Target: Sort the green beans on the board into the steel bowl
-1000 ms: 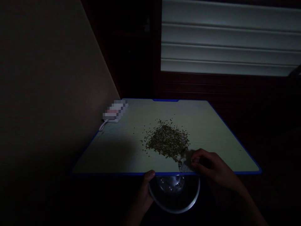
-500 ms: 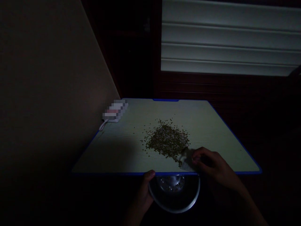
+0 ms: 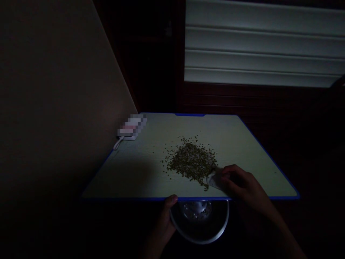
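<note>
A heap of small greenish grains lies on a pale table with a blue edge. My right hand rests on the table at the heap's near right side, fingers closed on a small pale card that touches the grains. Below the table's front edge my left hand grips the rim of a round metal bowl, thumb on the table edge. A few grains lie inside the bowl.
A small white box with a cord sits at the table's far left by the beige wall. A lit slatted blind hangs behind. The room is dark around the table.
My right hand with the pale card has slid slightly away from the front edge, up toward the heap. The left hand and bowl have stayed still.
</note>
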The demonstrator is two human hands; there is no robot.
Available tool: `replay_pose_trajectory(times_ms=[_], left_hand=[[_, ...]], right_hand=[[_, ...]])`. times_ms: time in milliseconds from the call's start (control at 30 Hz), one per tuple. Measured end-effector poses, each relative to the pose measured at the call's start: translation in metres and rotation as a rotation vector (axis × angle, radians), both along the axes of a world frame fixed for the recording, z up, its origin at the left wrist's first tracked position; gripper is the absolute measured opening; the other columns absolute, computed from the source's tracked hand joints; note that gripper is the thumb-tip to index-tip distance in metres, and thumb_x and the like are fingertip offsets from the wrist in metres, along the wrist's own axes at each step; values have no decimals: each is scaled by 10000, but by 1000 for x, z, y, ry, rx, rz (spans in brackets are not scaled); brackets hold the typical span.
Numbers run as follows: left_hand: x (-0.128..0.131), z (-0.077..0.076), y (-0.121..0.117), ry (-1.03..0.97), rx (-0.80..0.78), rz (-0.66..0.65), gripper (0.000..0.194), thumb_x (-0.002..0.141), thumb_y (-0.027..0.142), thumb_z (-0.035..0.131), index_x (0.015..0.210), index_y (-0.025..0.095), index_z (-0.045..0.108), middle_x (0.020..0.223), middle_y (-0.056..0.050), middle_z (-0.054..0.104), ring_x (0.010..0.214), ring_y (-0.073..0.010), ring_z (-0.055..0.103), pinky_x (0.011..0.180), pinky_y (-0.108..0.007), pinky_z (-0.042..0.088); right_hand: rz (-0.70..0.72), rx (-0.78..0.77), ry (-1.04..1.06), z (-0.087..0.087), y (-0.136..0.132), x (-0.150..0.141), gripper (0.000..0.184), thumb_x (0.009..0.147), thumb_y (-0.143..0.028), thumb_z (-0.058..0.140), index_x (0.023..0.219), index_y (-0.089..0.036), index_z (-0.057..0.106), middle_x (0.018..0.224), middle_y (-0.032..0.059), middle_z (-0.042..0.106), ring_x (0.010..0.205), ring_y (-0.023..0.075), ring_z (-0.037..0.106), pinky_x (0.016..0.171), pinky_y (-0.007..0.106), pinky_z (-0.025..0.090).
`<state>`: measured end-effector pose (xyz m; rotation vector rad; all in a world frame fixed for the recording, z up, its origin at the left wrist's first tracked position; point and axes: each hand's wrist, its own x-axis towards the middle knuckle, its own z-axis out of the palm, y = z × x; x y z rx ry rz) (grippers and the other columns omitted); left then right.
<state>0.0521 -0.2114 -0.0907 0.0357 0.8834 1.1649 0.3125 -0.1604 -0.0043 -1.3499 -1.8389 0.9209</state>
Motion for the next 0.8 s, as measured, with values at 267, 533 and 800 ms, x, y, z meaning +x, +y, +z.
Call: replay_pose_trajectory(times_ms=[267,533,800], left_hand=[[-2,-3,-2,-26,-7,-10,152,753,238,698,836,122,749,764,-90,798,904,-314,734,960,-460,499],[-1,-2,-1,-34,-5,18,107,755,212,700,782,122,750,683,-73,783,805,-292,745,987,-457,475],[0,-2,-1,-3,-6,-16,158,767,242,689,835,111,744,776,-103,798,962,-325,719,1006,-471,460]], right_hand=[[36,-22,13,0,-1,-1,169,896,-357,611,997,-224,637,923,26,695,850,181,645,746,278,493],[59,-26,9,2,-2,-2,179,897,-376,611,992,-226,633,919,35,698,850,190,647,743,289,499],[85,-16,-7,4,-2,-1,166,886,-363,618,974,-224,640,874,20,691,816,178,646,727,279,506]])
